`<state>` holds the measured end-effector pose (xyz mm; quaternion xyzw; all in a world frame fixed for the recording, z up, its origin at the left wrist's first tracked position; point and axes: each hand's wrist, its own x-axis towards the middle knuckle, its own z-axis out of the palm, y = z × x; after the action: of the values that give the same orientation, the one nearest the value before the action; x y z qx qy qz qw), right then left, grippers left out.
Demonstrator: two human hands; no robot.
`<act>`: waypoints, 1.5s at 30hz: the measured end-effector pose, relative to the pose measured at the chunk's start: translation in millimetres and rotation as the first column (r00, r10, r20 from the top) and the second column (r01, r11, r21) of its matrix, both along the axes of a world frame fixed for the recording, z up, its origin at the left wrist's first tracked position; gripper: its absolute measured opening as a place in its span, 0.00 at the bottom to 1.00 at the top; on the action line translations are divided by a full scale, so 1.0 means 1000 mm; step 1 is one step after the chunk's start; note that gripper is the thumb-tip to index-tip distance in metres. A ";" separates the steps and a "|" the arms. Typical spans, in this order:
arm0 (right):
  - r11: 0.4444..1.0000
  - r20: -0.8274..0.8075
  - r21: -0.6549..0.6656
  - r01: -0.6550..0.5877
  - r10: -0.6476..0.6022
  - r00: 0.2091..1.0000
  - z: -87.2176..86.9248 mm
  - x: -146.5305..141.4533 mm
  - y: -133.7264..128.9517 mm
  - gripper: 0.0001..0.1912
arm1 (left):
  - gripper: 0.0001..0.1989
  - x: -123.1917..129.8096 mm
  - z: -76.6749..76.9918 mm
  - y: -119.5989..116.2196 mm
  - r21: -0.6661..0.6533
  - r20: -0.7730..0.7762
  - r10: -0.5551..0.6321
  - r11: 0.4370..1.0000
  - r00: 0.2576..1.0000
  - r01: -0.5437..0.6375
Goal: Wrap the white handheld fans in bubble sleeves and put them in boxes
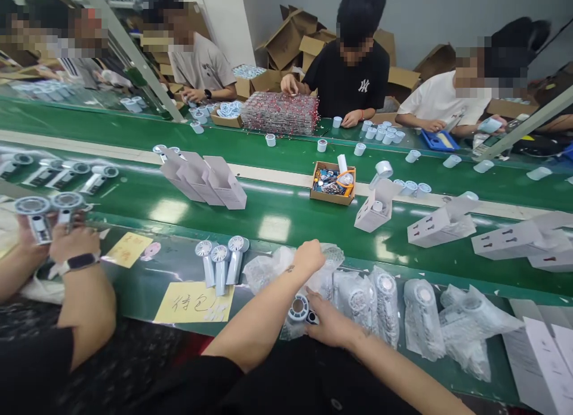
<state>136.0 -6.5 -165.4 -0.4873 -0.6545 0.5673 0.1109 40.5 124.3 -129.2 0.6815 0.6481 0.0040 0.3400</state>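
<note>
My right hand [330, 320] is closed around a small handheld fan [298, 308], its round grille facing up near the table edge. Clear wrap shows beside the fan. Just above, my left hand [310, 257] makes a fist against a crumpled bubble-wrap bag [333, 257]; its fingertips are hidden. Left of my forearm, three unwrapped handheld fans [220, 263] lie by a yellow note [192, 303] with handwriting. To the right, several fans in bubble wrap [385, 301] lie in a row.
A green conveyor [268, 224] runs across, carrying open white boxes [206, 179] and a small carton of parts [332, 183]. At left, a co-worker's hands [74, 242] hold fans. Several people sit opposite among pale blue parts [382, 132]. White boxes [532, 349] stand at lower right.
</note>
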 end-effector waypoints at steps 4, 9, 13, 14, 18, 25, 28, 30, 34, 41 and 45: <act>0.983 -0.176 -0.128 0.134 -0.156 0.972 0.043 0.055 -0.014 0.26 | 0.13 -0.026 0.013 -0.010 0.133 0.103 -0.038 0.991 0.994 0.024; 0.786 -0.410 -0.540 0.301 -0.558 0.722 0.090 0.089 -0.018 0.54 | 0.11 -0.029 0.041 -0.045 0.224 0.443 -0.124 0.974 0.888 0.024; 0.693 -0.399 -0.681 0.236 -0.621 0.675 0.103 0.067 -0.017 0.69 | 0.10 -0.022 0.046 -0.059 0.018 0.623 -0.013 1.000 0.782 0.003; 0.670 -0.382 -0.701 0.243 -0.641 0.666 0.104 0.062 -0.018 0.68 | 0.10 -0.022 0.047 -0.059 -0.043 0.648 0.038 0.999 0.761 -0.013; 0.636 -0.317 -0.672 0.379 -0.710 0.629 0.106 0.060 -0.025 0.52 | 0.10 -0.032 0.052 -0.057 -0.104 0.635 0.156 0.988 0.756 -0.116; 0.707 -0.434 -0.672 0.220 -0.617 0.657 0.115 0.068 -0.033 0.62 | 0.09 -0.018 0.062 -0.065 0.071 0.572 0.024 0.994 0.820 -0.078; 0.699 -0.419 -0.679 0.224 -0.620 0.663 0.106 0.064 -0.030 0.52 | 0.09 -0.018 0.063 -0.063 -0.040 0.632 0.042 0.999 0.773 -0.022; 0.696 -0.394 -0.668 0.265 -0.632 0.667 0.097 0.064 -0.028 0.42 | 0.07 -0.024 0.066 -0.062 -0.014 0.604 -0.002 1.000 0.797 0.013; 0.696 -0.322 -0.596 0.400 -0.663 0.675 0.086 0.066 -0.029 0.33 | 0.08 -0.029 0.071 -0.078 0.357 0.365 -0.338 0.911 0.867 0.205; 0.628 -0.358 -0.619 0.472 -0.761 0.541 0.079 0.058 -0.035 0.27 | 0.10 -0.035 0.050 -0.120 0.832 -0.038 -0.565 0.439 0.824 0.339; 0.560 -0.309 -0.633 0.535 -0.816 0.489 0.083 0.050 -0.038 0.35 | 0.09 -0.045 0.036 -0.132 0.871 0.017 -0.330 0.468 0.944 0.148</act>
<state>186.5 -44.9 -82.6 -0.5264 -0.1795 0.7255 0.4054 -4.8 -7.6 -93.5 0.8397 0.4234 0.3398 0.0113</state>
